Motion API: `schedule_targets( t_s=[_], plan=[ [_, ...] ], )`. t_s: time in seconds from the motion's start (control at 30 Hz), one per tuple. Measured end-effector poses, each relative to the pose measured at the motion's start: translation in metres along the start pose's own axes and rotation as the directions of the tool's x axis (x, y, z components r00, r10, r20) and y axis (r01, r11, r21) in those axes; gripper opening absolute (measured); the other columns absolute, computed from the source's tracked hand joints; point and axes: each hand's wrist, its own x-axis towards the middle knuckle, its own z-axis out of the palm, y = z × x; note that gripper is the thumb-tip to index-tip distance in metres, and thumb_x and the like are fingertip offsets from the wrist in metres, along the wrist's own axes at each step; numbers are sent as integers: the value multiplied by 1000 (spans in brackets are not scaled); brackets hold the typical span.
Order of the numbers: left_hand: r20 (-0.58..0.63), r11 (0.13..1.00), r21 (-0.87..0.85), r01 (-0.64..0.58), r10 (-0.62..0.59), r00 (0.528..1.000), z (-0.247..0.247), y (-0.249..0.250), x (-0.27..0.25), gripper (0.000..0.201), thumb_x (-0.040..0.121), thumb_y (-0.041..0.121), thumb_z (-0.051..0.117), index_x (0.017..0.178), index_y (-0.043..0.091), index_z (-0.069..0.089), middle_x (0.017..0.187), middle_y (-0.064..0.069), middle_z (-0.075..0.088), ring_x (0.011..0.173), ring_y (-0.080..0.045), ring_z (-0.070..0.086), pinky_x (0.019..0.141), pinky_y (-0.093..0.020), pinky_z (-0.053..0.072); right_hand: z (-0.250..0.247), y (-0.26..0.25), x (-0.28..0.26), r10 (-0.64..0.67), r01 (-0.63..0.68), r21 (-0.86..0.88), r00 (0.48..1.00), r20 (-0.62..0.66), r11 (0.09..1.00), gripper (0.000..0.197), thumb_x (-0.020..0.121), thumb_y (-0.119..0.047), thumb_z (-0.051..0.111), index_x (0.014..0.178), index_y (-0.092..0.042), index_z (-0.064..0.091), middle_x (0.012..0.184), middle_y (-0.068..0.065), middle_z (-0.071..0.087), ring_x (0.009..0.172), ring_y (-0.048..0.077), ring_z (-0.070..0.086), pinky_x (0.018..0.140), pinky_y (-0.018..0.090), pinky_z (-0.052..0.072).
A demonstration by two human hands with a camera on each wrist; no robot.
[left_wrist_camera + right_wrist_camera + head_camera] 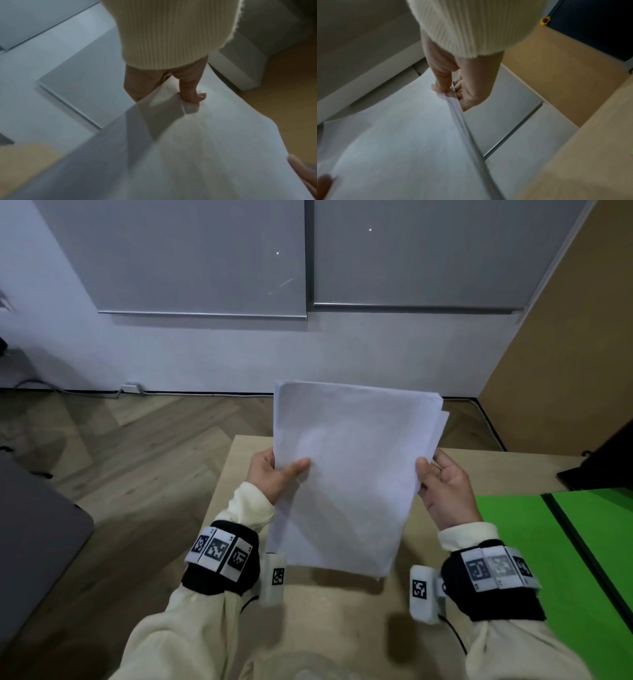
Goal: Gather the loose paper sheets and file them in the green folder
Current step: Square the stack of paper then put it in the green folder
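A stack of white paper sheets [349,474] is held up on edge over the wooden table [325,611], its bottom edge near the tabletop. My left hand [274,474] pinches the stack's left edge, thumb on the front. My right hand [445,487] pinches the right edge, thumb in front and fingers behind. The sheets' top right corners are slightly fanned. The green folder [565,559] lies open on the table to the right, with a dark spine line across it. In the left wrist view the paper sheets [197,155] fill the lower frame under my left hand [188,94]. In the right wrist view my right hand [450,86] clamps the paper sheets [402,148] at their edge.
A dark flat object [603,463] sits at the table's far right. A grey surface [30,542] is at the left. Wooden floor [137,446] and a white wall [239,354] with cables along its base lie beyond the table.
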Motion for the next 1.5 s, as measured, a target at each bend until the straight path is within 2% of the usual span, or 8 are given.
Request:
schedule_targets(
  t_s=[0.33, 0.47, 0.63, 0.8, 1.03, 1.23, 1.37, 1.5],
  plan=[
    [108, 997, 70, -34, 27, 994, -14, -18, -5, 32, 65, 2, 81, 88, 17, 66, 73, 22, 73, 70, 11, 65, 69, -14, 52, 16, 18, -13, -27, 26, -97, 1000, -2, 995, 12, 88, -15, 54, 98, -19, 61, 82, -18, 75, 77, -6, 68, 68, 10, 51],
    [202, 961, 247, -120, 70, 977, -6, -23, -6, 62, 59, 37, 79, 112, 7, 66, 105, -1, 69, 78, 17, 62, 74, -4, 48, 6, 30, -17, -9, 1, -199, 999, -36, 980, 27, 80, -4, 68, 104, -16, 63, 88, -10, 75, 82, -2, 68, 73, 13, 50],
    [226, 975, 166, -147, 108, 968, 1, -15, -8, 74, 53, 66, 72, 107, 16, 66, 100, 13, 69, 86, 21, 61, 77, -3, 46, 5, 18, -14, -66, 82, -293, 996, 63, 953, 52, 69, -6, 79, 115, -8, 57, 105, -1, 66, 91, 3, 64, 78, 12, 50],
    [296, 959, 241, -148, 72, 953, -2, -8, -12, 31, 71, 32, 71, 101, 33, 61, 89, 42, 66, 88, 23, 59, 79, 0, 44, 2, 7, -15, 30, 6, -338, 994, 103, 941, 40, 51, -32, 84, 88, -28, 69, 83, -18, 75, 78, -6, 67, 74, 10, 51],
    [357, 968, 215, -128, 44, 933, -4, -8, -9, 48, 69, -1, 78, 103, 27, 60, 85, 31, 69, 87, 23, 59, 78, 1, 44, 1, 5, -19, 29, 6, -276, 992, 123, 961, 35, 64, 1, 79, 93, -18, 70, 84, -12, 77, 82, 0, 70, 77, 15, 55],
    [418, 974, 214, -78, -19, 908, -8, -7, -4, 42, 66, 11, 78, 104, 23, 65, 89, 26, 72, 88, 16, 63, 82, -7, 47, 0, -1, -13, 31, 56, -325, 966, 258, 944, 45, 71, -2, 75, 111, -19, 65, 113, -3, 70, 107, 4, 63, 86, 14, 49],
    [273, 988, 142, -56, 15, 962, 7, -5, -3, 36, 76, 21, 71, 110, 18, 60, 103, 2, 64, 89, 11, 63, 75, 1, 44, 15, 5, -13, -10, 36, -338, 997, 78, 940, 16, 81, -12, 69, 87, -27, 71, 82, -17, 75, 79, -8, 67, 80, 18, 50],
    [140, 989, 67, -132, 121, 983, 24, 14, -6, 54, 71, 51, 56, 114, 18, 61, 106, 0, 66, 101, -8, 62, 90, -21, 48, 32, -4, -9, -179, 159, -386, 984, -17, 909, 19, 84, -15, 66, 73, -30, 66, 75, -5, 67, 63, -5, 59, 71, 21, 49]
  ],
)
